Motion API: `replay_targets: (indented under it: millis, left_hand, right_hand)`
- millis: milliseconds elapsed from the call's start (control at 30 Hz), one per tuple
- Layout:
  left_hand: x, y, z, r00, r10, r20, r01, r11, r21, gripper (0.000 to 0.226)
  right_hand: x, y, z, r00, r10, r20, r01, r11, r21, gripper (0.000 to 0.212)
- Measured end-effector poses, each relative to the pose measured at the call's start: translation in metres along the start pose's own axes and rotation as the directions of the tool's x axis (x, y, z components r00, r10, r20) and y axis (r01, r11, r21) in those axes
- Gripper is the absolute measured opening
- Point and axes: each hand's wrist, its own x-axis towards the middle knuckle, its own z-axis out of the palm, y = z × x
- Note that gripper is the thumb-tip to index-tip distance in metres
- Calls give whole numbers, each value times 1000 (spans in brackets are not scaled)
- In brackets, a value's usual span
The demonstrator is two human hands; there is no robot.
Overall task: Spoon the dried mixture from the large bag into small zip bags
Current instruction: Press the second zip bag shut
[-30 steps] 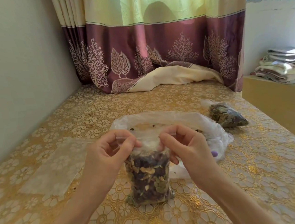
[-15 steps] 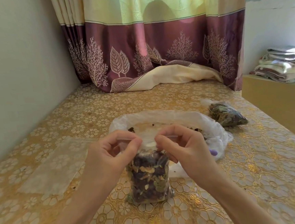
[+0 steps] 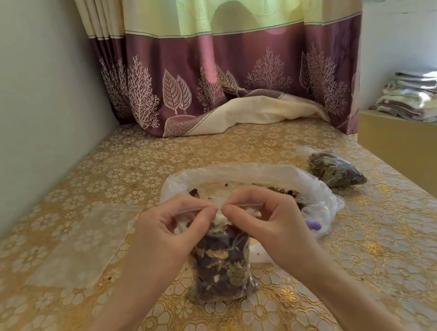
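A small zip bag (image 3: 221, 268) full of dark dried mixture stands upright on the table in front of me. My left hand (image 3: 165, 230) and my right hand (image 3: 267, 224) each pinch its zip strip at the top, thumbs nearly touching at the middle. Right behind it lies the large white plastic bag (image 3: 312, 191), open, with bits of mixture showing inside. A purple spoon handle (image 3: 313, 225) peeks out beside my right hand. A second filled small bag (image 3: 334, 168) lies at the right rear.
Empty clear zip bags (image 3: 81, 246) lie flat on the gold floral tablecloth (image 3: 378, 257) at the left. A grey wall runs along the left side, a curtain (image 3: 230, 72) hangs at the back, and folded cloths (image 3: 417, 95) sit on a shelf at the right.
My two pinching hands have slid toward each other along the zip strip, from its ends to its middle. The bag has stayed in place.
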Motion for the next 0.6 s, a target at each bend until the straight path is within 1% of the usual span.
replay_targets:
  millis: [233,400,600]
  left_hand:
    - [0,0,1,999,48,2,-48,999,14,16]
    - [-1,3,0,989,145,26,-147,983,106,14]
    - [-1,6,-1,979,204,20,-204,966,160,9]
  right_hand:
    - [-1,0,1,1000,-14,-7,14,1000,-5,21]
    - [-1,-2,2,1000,-24,15,25,999,-37,14]
    - [-2,-3,2,998,-44,43,46,998,-41,20]
